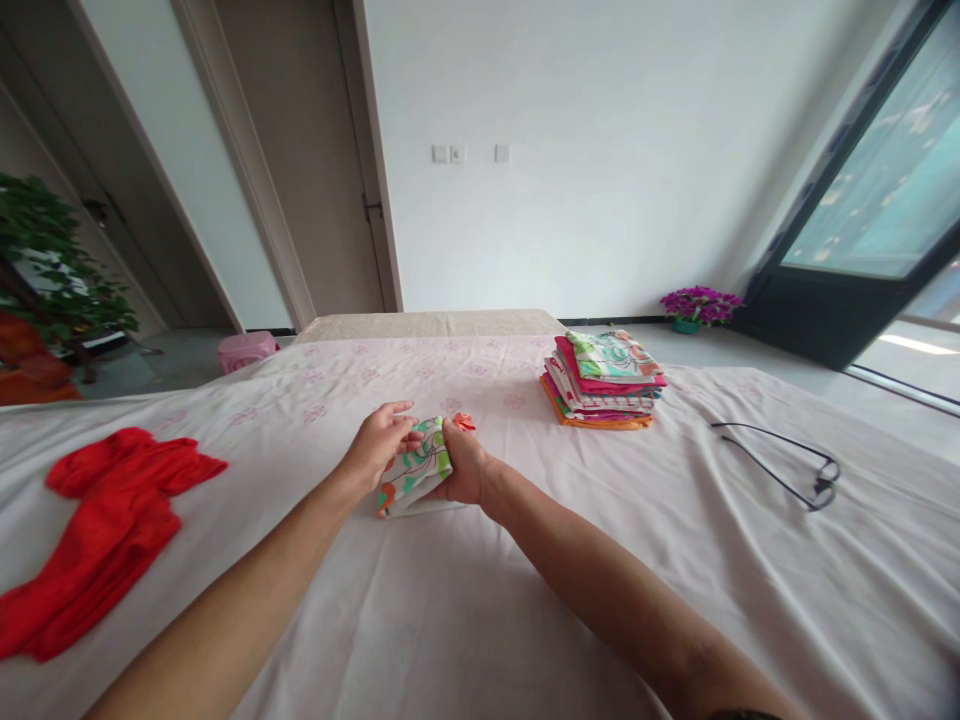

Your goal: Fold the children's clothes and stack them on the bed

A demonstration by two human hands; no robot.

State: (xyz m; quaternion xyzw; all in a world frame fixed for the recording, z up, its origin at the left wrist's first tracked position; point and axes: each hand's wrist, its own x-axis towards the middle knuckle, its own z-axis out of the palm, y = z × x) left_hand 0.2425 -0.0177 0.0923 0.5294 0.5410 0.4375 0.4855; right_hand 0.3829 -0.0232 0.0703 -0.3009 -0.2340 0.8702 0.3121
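Note:
A folded white cloth (pixel 416 468) with a green, teal and orange print sits in front of me on the pale bedsheet. My right hand (pixel 466 468) grips its right side, thumb on top and fingers partly hidden behind and beneath. At the cloth's left edge is my left hand (pixel 384 442), its fingers stretched out and apart, the tips at or against the fabric. A small coral-coloured bit of fabric (pixel 464 422) sticks out beyond my right thumb. To the right stands a stack of folded cloths (pixel 606 385), the top one in a similar print.
A crumpled red garment (pixel 112 530) lies on the left of the bedsheet (pixel 420 620). Black-framed glasses (pixel 821 485) rest on the right with their arms unfolded. Beyond the bed are a pink stool (pixel 246 350) and a pot of purple flowers (pixel 701 305).

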